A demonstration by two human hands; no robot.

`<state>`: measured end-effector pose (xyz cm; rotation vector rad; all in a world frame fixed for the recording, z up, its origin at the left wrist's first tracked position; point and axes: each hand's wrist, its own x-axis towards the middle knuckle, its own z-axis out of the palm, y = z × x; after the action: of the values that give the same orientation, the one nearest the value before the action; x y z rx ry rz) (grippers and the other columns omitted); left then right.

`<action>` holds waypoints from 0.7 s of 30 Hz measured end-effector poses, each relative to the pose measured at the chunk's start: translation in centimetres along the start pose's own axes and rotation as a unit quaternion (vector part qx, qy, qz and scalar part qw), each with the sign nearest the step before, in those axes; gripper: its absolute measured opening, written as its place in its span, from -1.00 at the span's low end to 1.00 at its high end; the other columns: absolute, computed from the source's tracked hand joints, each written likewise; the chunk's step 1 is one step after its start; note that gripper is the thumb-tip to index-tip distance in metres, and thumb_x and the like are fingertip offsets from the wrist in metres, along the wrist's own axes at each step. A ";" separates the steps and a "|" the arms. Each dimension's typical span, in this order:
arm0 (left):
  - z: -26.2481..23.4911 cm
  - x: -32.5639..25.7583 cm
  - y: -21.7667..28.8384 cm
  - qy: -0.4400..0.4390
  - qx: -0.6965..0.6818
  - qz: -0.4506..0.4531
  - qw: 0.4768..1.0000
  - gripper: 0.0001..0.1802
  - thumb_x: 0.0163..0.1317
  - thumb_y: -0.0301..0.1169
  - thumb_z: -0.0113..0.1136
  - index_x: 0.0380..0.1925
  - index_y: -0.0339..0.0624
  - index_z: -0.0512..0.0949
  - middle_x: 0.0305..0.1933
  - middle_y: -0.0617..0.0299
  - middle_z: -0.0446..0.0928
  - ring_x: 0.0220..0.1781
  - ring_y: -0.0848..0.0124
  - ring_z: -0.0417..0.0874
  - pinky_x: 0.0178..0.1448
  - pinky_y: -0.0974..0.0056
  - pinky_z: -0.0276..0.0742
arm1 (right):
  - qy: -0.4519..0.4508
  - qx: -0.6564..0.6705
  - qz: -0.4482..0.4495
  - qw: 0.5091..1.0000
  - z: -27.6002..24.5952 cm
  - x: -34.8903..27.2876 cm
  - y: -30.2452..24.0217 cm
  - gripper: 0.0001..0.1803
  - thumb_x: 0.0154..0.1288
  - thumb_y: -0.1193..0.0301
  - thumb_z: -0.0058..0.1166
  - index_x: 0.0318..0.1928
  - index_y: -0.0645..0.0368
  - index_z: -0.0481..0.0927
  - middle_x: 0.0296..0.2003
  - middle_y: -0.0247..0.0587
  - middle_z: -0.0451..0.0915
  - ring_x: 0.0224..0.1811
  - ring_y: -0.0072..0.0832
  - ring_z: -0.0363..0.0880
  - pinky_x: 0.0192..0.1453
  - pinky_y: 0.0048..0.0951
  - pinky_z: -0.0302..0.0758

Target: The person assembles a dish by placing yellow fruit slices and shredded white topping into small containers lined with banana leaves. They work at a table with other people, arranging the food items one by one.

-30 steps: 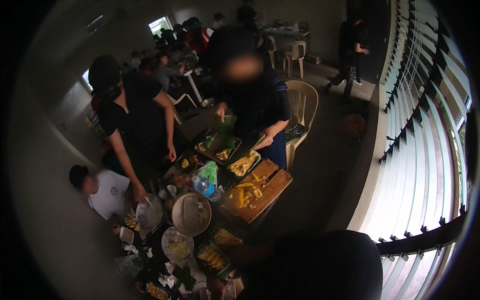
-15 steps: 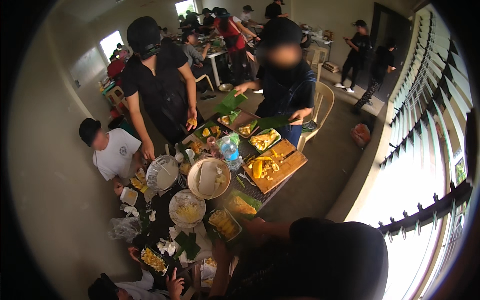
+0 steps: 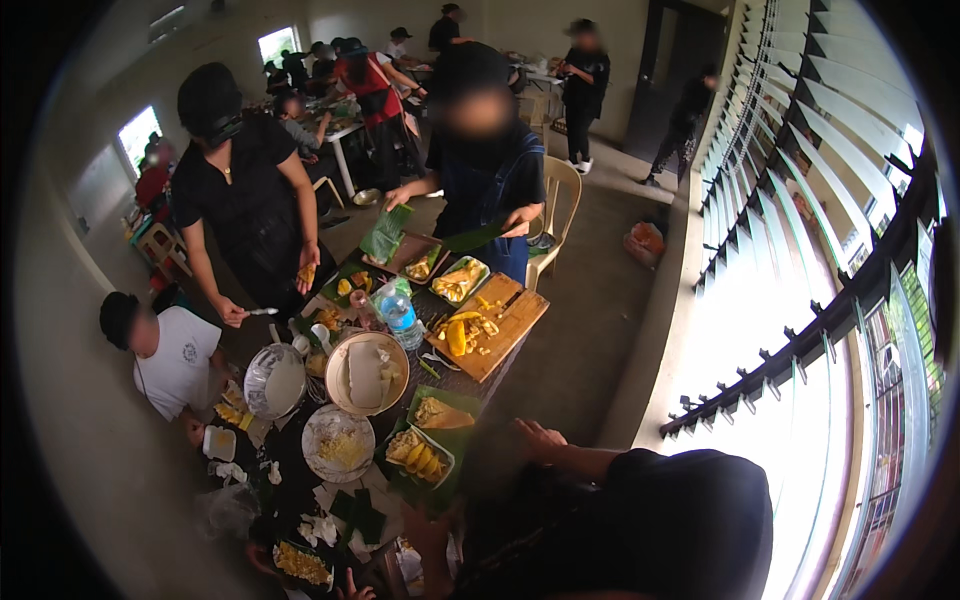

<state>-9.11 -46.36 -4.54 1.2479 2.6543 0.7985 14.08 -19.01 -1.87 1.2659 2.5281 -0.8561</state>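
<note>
The long counter (image 3: 432,305) is crowded from end to end, with several people standing or crouching around it. The wearer's own hands do not show anywhere in this view, so I cannot tell whether they are open, closed or holding anything.

The wooden board (image 3: 490,325) lies at the counter's right edge, covered in cut yellow pieces. Left of it sit a tan bowl (image 3: 367,373) and a metal bowl (image 3: 273,380), with a round plate (image 3: 338,443) just below them. Leaf-lined trays (image 3: 420,455) stand near the lower end, already holding yellow pieces; another tray (image 3: 460,280) sits beyond the board. A clear bottle (image 3: 400,315) stands upright between the board and the bowls.

A person in an apron holds a green leaf (image 3: 385,235) over the far end. A co-worker's hand (image 3: 540,435) rests open near the edge, beside the near trays.

Judging by this layout, filling goes best if the pieces move straight from the board to the nearest lined tray, laid flat on the leaf, with reaches kept low so as not to tip the bottle.
</note>
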 end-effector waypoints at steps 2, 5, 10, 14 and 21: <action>-1.7 -0.9 -1.3 -0.065 -0.061 -0.056 0.994 -0.45 -0.01 -0.09 0.29 -0.11 -0.29 0.57 -0.02 -0.11 0.54 0.02 -0.01 0.56 0.12 0.00 0.43 | 0.064 0.042 0.055 0.996 0.8 -0.4 2.0 -0.25 0.22 0.06 0.06 0.36 0.00 0.17 0.27 -0.04 0.28 0.13 -0.04 0.47 0.18 -0.11 0.46; -7.9 1.3 3.9 -0.063 -0.153 -0.063 0.984 -0.60 0.07 -0.26 0.26 -0.14 -0.31 0.59 -0.28 -0.01 0.63 -0.19 0.11 0.66 -0.03 0.13 0.53 | 0.164 0.111 0.081 0.977 0.8 0.2 3.4 -0.34 0.24 0.09 0.06 0.30 0.05 0.29 0.14 -0.04 0.45 0.13 -0.12 0.48 0.18 -0.14 0.45; -9.1 10.1 11.3 -0.095 -0.312 -0.082 0.942 -0.62 0.21 -0.37 0.21 -0.01 -0.33 0.53 -0.22 0.05 0.63 -0.15 0.32 0.66 -0.04 0.26 0.55 | 0.299 0.173 0.027 0.938 -4.5 4.0 3.4 -0.43 0.27 0.07 0.06 0.15 0.19 0.45 -0.07 -0.08 0.62 0.02 -0.20 0.58 0.10 -0.23 0.51; -8.2 16.4 19.3 -0.130 -0.360 0.020 0.924 -0.63 0.23 -0.41 0.19 0.01 -0.34 0.51 -0.17 0.04 0.63 -0.12 0.32 0.66 0.04 0.27 0.53 | 0.285 0.351 0.002 0.892 -13.4 6.6 0.5 -0.50 0.31 0.09 0.04 0.02 0.26 0.54 -0.10 0.04 0.62 -0.01 -0.14 0.60 0.07 -0.26 0.50; -2.4 19.7 31.8 -0.309 -0.366 0.045 0.877 -0.60 0.23 -0.46 0.19 0.08 -0.29 0.48 -0.10 0.03 0.61 -0.02 0.31 0.65 0.11 0.28 0.50 | 0.267 0.412 -0.044 0.870 -22.6 11.5 6.1 -0.54 0.30 0.17 0.06 -0.04 0.34 0.58 -0.19 0.08 0.65 -0.13 -0.24 0.67 0.00 -0.33 0.53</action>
<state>-0.88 -16.04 15.92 1.1401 1.5665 1.0476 13.68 4.56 9.41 1.8240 2.7011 -1.9984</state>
